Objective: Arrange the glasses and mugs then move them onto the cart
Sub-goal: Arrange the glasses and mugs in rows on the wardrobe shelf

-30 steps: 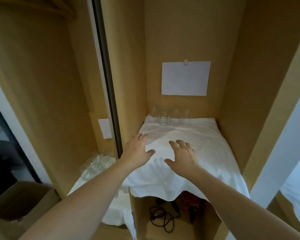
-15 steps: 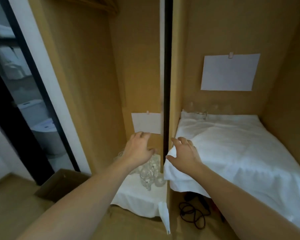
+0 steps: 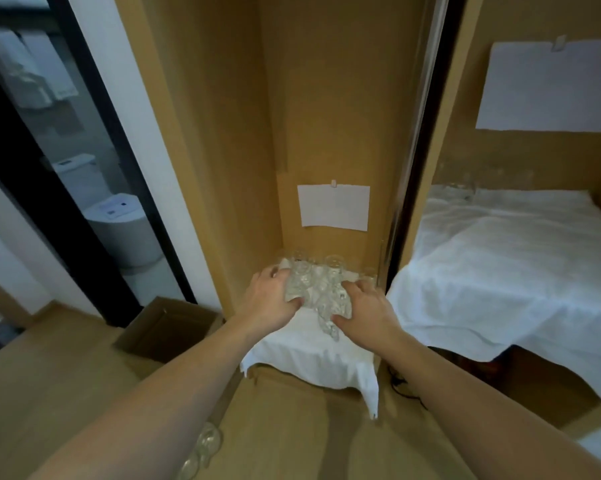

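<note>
Several clear glasses [image 3: 315,288] stand bunched together on a white cloth [image 3: 309,353] in the narrow left compartment. My left hand [image 3: 270,300] grips the left side of the bunch, fingers behind it and thumb in front. On the right side my right hand [image 3: 365,308] grips the bunch, its thumb low by the front glass. More clear glasses [image 3: 462,187] stand at the back of the right compartment on a wide white cloth [image 3: 499,265]. Other glasses [image 3: 205,446] show at the bottom edge, under my left forearm.
A brown divider with a dark sliding rail [image 3: 408,202] separates the two compartments. White paper sheets [image 3: 333,206] hang on the back walls. An open cardboard box [image 3: 167,329] sits on the floor to the left. A black cable [image 3: 404,386] lies under the right shelf.
My view has swung left from the right compartment to the left one. Both hands left the wide white cloth and came down onto the bunch of glasses.
</note>
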{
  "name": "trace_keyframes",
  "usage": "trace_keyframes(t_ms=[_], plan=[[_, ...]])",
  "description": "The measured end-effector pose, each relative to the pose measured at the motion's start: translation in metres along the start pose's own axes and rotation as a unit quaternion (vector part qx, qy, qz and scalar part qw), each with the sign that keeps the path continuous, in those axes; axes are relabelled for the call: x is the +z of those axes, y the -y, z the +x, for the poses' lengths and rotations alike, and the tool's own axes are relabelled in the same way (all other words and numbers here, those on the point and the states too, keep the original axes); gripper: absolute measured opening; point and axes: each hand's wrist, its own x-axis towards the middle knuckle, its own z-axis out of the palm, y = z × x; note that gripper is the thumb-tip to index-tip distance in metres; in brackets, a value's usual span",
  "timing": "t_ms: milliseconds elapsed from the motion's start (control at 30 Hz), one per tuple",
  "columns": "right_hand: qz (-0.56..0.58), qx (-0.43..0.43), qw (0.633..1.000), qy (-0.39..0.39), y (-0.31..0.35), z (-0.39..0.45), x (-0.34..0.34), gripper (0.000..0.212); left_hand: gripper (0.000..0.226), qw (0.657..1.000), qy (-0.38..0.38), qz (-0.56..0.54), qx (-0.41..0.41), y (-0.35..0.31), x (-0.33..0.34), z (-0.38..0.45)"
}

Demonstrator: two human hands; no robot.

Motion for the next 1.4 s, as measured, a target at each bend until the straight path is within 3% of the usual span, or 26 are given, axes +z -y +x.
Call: trace_keyframes(t_ms=[267, 833, 1133, 1400], plan=[[-0.024, -0.010, 0.998, 0.049, 0.007, 0.058, 0.029, 0.074, 0.071, 0.998, 0.030, -0.020, -0.051, 0.043, 0.025, 0.033], [0.060, 0.019, 0.991, 0.121, -0.010, 0.206, 0.080, 0.071, 0.072, 0.989, 0.097, -0.001, -0.110, 0.088, 0.046, 0.173], [0.079, 0.067, 0.984, 0.142, -0.040, 0.269, 0.100, 0.071, 0.068, 0.991, 0.108, -0.015, -0.082, 0.089, 0.077, 0.247], [0.068, 0.162, 0.965, 0.196, -0.054, 0.279, 0.160, 0.072, 0.074, 0.979, 0.176, -0.052, -0.088, 0.127, 0.142, 0.282]])
